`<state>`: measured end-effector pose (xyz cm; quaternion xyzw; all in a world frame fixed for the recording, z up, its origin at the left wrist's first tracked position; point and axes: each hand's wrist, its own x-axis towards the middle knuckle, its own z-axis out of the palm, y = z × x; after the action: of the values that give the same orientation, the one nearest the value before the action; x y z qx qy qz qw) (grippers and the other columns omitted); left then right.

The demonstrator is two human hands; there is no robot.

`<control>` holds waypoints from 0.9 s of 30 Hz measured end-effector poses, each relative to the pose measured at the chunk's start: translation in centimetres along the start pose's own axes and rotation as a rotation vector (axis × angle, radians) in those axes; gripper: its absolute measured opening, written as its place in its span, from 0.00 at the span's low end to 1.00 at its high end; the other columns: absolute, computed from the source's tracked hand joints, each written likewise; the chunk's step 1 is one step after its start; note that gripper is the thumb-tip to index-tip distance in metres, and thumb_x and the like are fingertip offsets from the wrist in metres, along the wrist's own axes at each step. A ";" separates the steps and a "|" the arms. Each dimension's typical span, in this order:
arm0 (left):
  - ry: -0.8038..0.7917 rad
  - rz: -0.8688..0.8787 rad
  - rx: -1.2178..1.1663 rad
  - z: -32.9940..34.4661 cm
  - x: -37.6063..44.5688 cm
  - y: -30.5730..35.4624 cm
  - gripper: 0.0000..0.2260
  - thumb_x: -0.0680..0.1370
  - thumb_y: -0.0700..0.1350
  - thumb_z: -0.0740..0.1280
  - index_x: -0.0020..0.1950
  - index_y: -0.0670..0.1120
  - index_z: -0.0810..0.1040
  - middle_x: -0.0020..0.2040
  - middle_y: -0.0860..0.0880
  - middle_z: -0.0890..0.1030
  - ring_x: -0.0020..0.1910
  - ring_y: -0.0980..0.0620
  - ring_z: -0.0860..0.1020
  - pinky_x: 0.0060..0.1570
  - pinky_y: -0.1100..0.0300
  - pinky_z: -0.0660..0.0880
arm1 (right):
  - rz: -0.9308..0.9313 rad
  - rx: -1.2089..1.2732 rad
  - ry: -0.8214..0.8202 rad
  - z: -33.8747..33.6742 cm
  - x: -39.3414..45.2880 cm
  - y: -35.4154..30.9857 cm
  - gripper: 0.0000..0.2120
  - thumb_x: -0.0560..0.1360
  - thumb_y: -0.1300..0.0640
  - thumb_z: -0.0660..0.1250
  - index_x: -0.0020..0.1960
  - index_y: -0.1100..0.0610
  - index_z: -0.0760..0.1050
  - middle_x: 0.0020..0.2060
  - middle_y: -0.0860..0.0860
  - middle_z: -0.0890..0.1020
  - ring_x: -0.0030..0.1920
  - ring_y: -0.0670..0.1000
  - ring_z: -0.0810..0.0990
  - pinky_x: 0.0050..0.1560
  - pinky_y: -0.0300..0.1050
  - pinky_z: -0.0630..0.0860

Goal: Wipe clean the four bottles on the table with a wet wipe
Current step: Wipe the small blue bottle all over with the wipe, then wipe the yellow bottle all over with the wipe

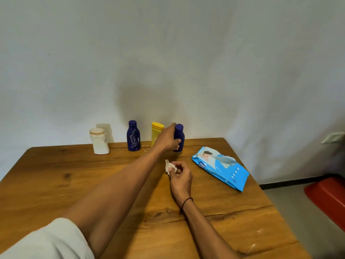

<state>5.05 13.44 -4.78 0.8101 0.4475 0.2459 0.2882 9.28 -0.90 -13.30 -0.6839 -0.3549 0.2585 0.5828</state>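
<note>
Four bottles upright, L hand point(169, 138) grips rightmost blue bottle point(179, 136), R hand point(180, 176) pinches crumpled wipe point(169, 166).

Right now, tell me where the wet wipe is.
In the head view, the wet wipe is pinched in the right hand above mid-table, just left of the blue wipes pack and nearer than the bottle row.
</note>
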 end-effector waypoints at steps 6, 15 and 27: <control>-0.023 -0.136 0.069 2.0 3.5 0.8 0.28 0.75 0.59 0.76 0.67 0.46 0.72 0.61 0.47 0.80 0.59 0.44 0.78 0.55 0.50 0.79 | -0.033 -0.027 0.019 0.4 0.7 1.4 0.12 0.78 0.60 0.72 0.58 0.48 0.79 0.53 0.43 0.82 0.53 0.43 0.83 0.52 0.43 0.84; 0.131 -0.220 0.070 2.7 4.5 1.4 0.22 0.77 0.49 0.74 0.67 0.44 0.72 0.63 0.42 0.81 0.59 0.41 0.79 0.48 0.54 0.75 | -0.045 -0.026 0.027 0.4 0.7 1.9 0.10 0.79 0.59 0.72 0.57 0.48 0.78 0.53 0.45 0.82 0.53 0.44 0.83 0.49 0.43 0.85; 0.155 -0.188 0.002 1.1 4.3 2.9 0.27 0.74 0.51 0.78 0.68 0.47 0.70 0.65 0.44 0.78 0.61 0.43 0.77 0.52 0.52 0.81 | -0.068 -0.055 0.010 0.4 0.7 1.9 0.11 0.79 0.60 0.72 0.58 0.49 0.78 0.55 0.45 0.81 0.55 0.45 0.83 0.50 0.43 0.85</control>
<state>9.48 15.69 -2.96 0.7436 0.5426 0.2791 0.2736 9.75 -0.29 -15.19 -0.6884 -0.3819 0.2252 0.5740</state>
